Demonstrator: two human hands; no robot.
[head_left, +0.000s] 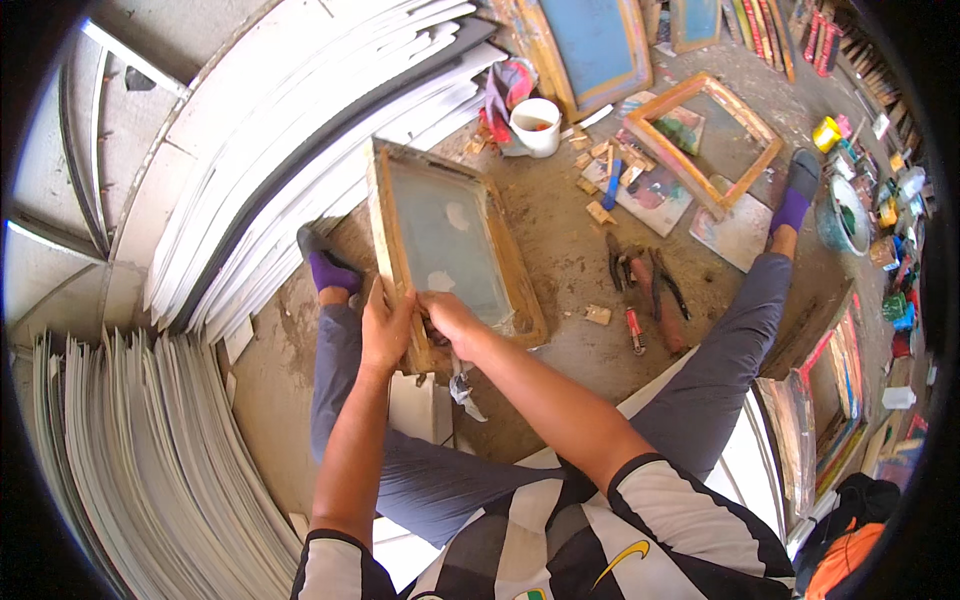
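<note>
A wooden screen-printing frame (383, 215) with grey-blue mesh stands tilted between my legs. Its wood is smeared with ochre and pale stains, and two whitish patches show on the mesh. My left hand (384, 330) grips the frame's left side near its lower corner, fingers closed round the wood. Right beside it, my right hand (450, 322) is closed against the near end of the frame. Its fingertips are partly hidden, so what they pinch does not show. A crumpled whitish scrap (464, 392) hangs just below that hand.
Pliers (667, 285) and other hand tools lie on the dirty floor, with a blue-handled tool (612, 185) and wood chips beyond. An empty wooden frame (762, 165) rests on stained boards. A white cup (537, 128) stands farther off. White sheets (150, 430) are stacked at left; paint pots (885, 212) crowd the right.
</note>
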